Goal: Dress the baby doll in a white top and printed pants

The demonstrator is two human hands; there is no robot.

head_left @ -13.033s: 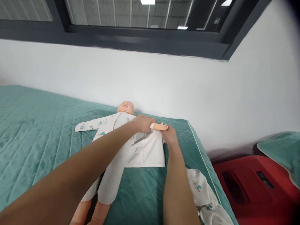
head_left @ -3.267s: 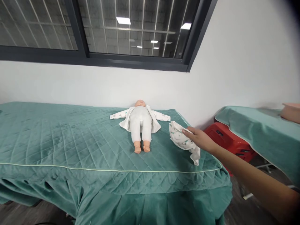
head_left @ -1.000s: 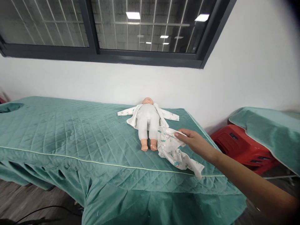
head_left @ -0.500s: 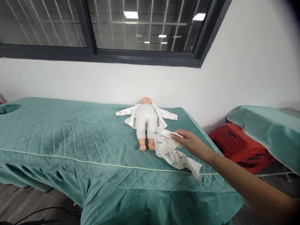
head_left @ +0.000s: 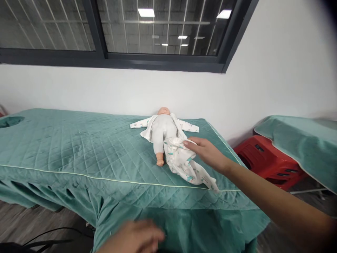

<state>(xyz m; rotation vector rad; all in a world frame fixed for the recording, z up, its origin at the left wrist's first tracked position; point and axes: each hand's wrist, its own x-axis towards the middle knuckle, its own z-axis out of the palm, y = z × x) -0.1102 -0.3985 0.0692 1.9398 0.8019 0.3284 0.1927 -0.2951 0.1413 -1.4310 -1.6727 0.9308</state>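
Note:
A baby doll lies on its back on the green quilted bed, head toward the wall. It wears an open white printed jacket, sleeves spread out to both sides. My right hand is closed on the waistband of white printed baby pants, which drape over one of the doll's legs and trail toward the bed's front edge. The doll's other foot shows bare. My left hand is low in front of the bed, smeared by motion, so its fingers are unclear.
The green bed cover has a pale piped edge, with a hole at far left. Red stools stand at the right beside another green-covered bed. A dark-framed window is set in the white wall behind.
My right hand has moved left with the pants, which now cover one of the doll's legs and its foot. My left hand has come into view at the bottom.

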